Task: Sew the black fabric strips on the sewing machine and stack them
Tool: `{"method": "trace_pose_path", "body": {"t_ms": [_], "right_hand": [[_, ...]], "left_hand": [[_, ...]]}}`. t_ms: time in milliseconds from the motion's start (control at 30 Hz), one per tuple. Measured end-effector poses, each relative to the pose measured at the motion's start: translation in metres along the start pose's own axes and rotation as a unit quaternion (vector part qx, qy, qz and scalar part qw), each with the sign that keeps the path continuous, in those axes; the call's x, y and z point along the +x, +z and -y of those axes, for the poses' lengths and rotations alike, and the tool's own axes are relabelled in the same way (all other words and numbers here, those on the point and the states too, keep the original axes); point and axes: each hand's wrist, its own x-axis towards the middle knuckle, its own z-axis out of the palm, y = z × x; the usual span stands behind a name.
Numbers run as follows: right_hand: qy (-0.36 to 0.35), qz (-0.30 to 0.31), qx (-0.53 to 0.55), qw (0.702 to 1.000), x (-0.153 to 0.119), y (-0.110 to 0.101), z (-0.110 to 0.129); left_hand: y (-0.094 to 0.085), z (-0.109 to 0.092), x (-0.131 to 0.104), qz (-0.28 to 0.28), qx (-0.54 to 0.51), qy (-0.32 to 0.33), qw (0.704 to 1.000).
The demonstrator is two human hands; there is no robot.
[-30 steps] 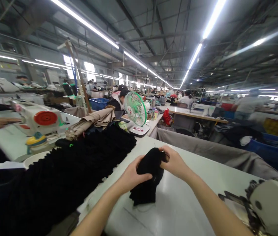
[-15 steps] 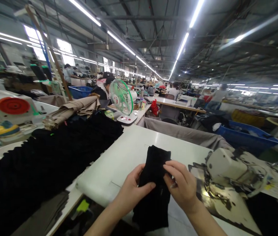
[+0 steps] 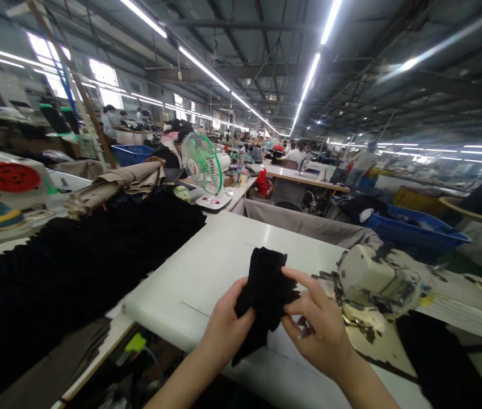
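A piece of black fabric (image 3: 263, 284) is held up between my hands, above the front of the pale green worktable (image 3: 189, 272). My left hand (image 3: 227, 321) is closed on its left edge, with the thumb lying on top. At the right edge, the fingers of my right hand (image 3: 315, 315) pinch the cloth, the index finger reaching up along it. The fabric looks bunched and folded, and its lower end hangs down between my wrists. Right of my right hand stands a sewing machine (image 3: 368, 284), and more black cloth (image 3: 440, 358) lies beside it.
A long heap of black fabric (image 3: 74, 255) fills the left side, with rolled beige cloth (image 3: 113, 184) behind it. A green fan (image 3: 203, 165) stands past the table's far end. Blue tub (image 3: 423, 227) at right; another sewing machine (image 3: 6, 176) at left. People sit farther back.
The black fabric, spread long before, is now bunched and folded shorter, its lower end drawn up. My right fingers have spread along its edge. The whole view has shifted slightly.
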Motion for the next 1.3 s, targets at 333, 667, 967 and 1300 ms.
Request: {"method": "trace_pose_path", "body": {"t_ms": [333,667,967,1300], "right_hand": [[-0.023,0.038,-0.027,0.999,-0.027,-0.023,-0.008],[0.011,0.037,0.011,0.999,-0.045,-0.038,-0.007],[0.198,0.005,0.124,0.972,-0.045,-0.024,0.003],[0.102,0.001,0.043,0.994,-0.026,-0.025,-0.005]], "left_hand": [[0.013,-0.013,0.001,0.000,0.089,0.036,0.995],[0.030,-0.015,0.000,0.003,0.098,0.070,0.993],[0.029,0.000,-0.003,-0.035,0.122,0.078,0.989],[0.012,0.012,-0.001,-0.023,0.143,0.131,0.981]]}}
